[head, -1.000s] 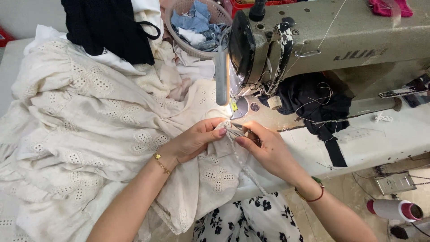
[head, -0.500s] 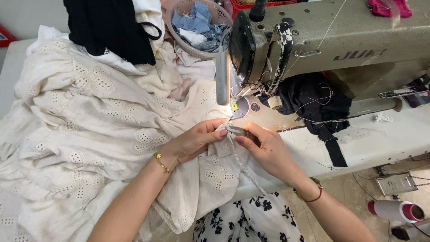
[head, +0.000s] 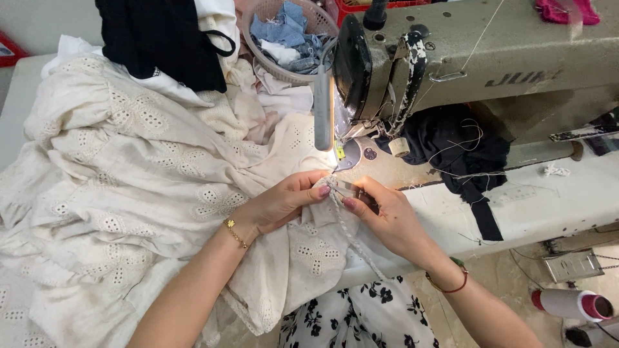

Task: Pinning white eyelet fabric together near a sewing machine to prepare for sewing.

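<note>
A: Identify the main items, largest first.

B: Cream eyelet fabric covers the left half of the table and hangs over its front edge. The sewing machine stands along the rear edge, right of centre. A narrow cord is the small item.

A: Hand state?

B: Left hand and right hand are drawn together, fingertips almost meeting. Both pinch the upper end of the cord, just in front of the needle plate.

A: Cord orientation?

B: Its long axis runs from the fingertips down and slightly right, over the front edge toward the lap.

A: Direction to the needle?

B: Directly behind the fingertips, toward the rear edge. The two hands look about equally near; the right lies on the machine side.
</note>
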